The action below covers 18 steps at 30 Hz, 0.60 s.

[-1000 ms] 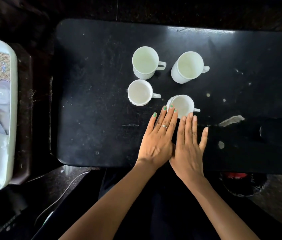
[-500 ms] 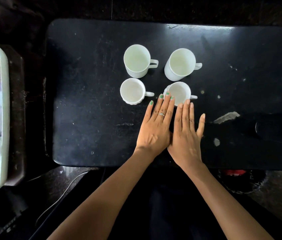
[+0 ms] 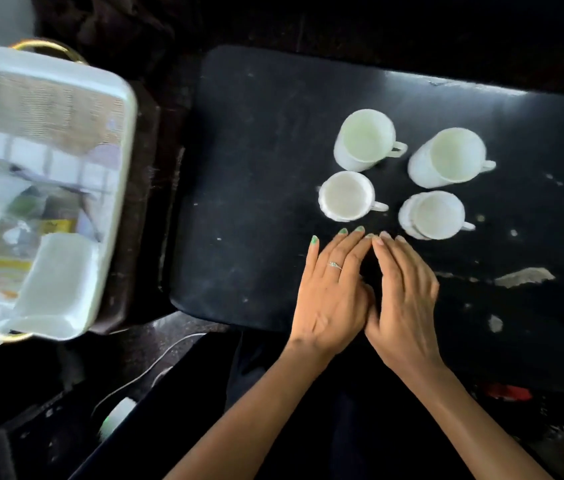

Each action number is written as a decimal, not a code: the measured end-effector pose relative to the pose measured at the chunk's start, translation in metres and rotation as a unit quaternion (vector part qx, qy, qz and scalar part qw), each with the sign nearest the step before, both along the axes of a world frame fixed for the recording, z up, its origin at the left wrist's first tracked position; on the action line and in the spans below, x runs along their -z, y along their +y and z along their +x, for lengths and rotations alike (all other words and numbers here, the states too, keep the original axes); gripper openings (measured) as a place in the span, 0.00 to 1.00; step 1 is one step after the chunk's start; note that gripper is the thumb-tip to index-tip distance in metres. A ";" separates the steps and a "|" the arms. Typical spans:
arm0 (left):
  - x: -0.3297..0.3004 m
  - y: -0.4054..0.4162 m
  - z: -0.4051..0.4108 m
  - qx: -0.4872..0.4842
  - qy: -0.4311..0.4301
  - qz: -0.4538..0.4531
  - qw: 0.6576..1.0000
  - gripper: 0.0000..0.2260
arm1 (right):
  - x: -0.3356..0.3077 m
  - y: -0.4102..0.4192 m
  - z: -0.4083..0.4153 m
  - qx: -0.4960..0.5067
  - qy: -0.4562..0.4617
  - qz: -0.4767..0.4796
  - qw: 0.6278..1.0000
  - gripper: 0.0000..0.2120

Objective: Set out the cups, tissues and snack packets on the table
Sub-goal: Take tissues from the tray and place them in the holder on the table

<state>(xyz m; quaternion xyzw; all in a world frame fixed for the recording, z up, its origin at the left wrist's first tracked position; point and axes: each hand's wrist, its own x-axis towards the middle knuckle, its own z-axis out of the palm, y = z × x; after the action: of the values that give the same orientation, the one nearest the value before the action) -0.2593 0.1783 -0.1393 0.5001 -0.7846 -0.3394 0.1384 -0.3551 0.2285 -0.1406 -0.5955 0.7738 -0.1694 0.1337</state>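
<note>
Resting flat: left hand [image 3: 330, 292], right hand [image 3: 403, 299], fingers straight, empty | four cups [image 3: 347, 195] upright, handles pointing right

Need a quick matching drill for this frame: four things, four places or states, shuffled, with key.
Things
1. tray
2. four white cups
3. ring
4. pale chip in the tabletop

Places or states
A. on a finger of the left hand
B. right of the right hand
C. off the table's left end, with packets and tissues in it
D. on the black table, upright and empty, just past the fingertips

Pairs: 1-C, 2-D, 3-A, 4-B
</note>
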 end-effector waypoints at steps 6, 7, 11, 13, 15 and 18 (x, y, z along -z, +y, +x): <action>-0.019 -0.015 0.080 -0.210 0.031 -0.004 0.977 0.22 | -0.021 -0.053 0.065 -0.124 -0.046 -0.039 0.990 0.24; -0.020 -0.018 0.094 -0.248 0.032 -0.015 0.968 0.22 | -0.024 -0.065 0.078 -0.143 -0.050 -0.051 0.987 0.23; -0.025 -0.029 0.144 -0.401 0.054 -0.038 0.914 0.21 | -0.035 -0.111 0.135 -0.198 -0.081 -0.079 0.974 0.19; -0.025 -0.032 0.167 -0.463 0.065 -0.033 0.883 0.21 | -0.039 -0.131 0.165 -0.221 -0.099 -0.085 0.967 0.16; -0.024 -0.034 0.184 -0.510 0.066 -0.019 0.857 0.21 | -0.041 -0.146 0.191 -0.241 -0.113 -0.076 0.961 0.15; -0.023 -0.034 0.206 -0.556 0.055 0.001 0.829 0.22 | -0.037 -0.161 0.228 -0.271 -0.122 -0.047 0.954 0.14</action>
<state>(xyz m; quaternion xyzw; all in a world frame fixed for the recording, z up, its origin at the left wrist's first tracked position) -0.0533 0.1444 -0.1166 0.8325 -0.3646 -0.2332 0.3460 -0.1273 0.0680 -0.1032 -0.7631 0.5525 -0.2344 0.2397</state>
